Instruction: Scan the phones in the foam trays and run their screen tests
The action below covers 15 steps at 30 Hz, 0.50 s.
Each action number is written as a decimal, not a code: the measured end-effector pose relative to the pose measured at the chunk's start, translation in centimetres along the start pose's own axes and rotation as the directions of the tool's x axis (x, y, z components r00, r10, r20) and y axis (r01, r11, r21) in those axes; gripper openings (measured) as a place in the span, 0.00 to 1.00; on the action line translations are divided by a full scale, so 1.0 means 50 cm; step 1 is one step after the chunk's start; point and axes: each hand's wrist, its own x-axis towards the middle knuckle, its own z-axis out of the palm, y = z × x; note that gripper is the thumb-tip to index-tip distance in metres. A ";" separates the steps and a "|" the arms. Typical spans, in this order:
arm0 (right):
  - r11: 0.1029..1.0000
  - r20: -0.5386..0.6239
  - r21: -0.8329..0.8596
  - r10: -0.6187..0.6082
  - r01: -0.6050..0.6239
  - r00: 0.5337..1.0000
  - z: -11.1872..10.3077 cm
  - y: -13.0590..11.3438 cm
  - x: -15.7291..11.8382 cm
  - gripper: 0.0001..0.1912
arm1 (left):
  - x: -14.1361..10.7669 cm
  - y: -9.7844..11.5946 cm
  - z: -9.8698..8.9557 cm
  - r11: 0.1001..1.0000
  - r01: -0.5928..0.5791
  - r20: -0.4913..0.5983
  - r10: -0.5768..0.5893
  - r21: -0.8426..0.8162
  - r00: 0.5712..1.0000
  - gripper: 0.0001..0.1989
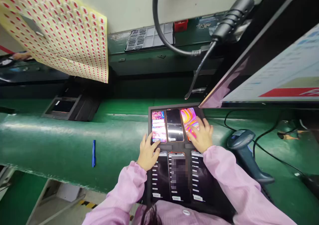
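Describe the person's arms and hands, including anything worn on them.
Both arms wear loose, light pink long sleeves: the left sleeve and right sleeve look wrinkled and gather at the wrists. The left hand and right hand are ungloved. No cables or markings show on either arm.

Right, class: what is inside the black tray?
The black tray holds six phones, in two rows of three. The right hand hides part of the swirl-patterned phone; the left hand covers bits of the two leftmost phones. The floor beneath them cannot be seen.
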 end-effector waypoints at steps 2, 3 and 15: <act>0.987 0.054 0.058 -0.155 0.152 0.986 0.003 -0.020 -0.016 0.15 | 0.044 0.002 -0.003 0.998 0.029 0.001 -0.029 0.047 1.000 0.17; 0.978 0.083 0.076 -0.201 0.195 0.976 0.005 -0.030 -0.018 0.15 | 0.068 0.002 -0.007 0.996 0.060 -0.015 -0.059 0.072 0.998 0.18; 0.997 -0.054 0.052 0.063 -0.060 0.997 0.006 -0.006 0.022 0.20 | 0.081 0.045 0.017 1.000 -0.013 -0.094 0.012 -0.011 0.996 0.22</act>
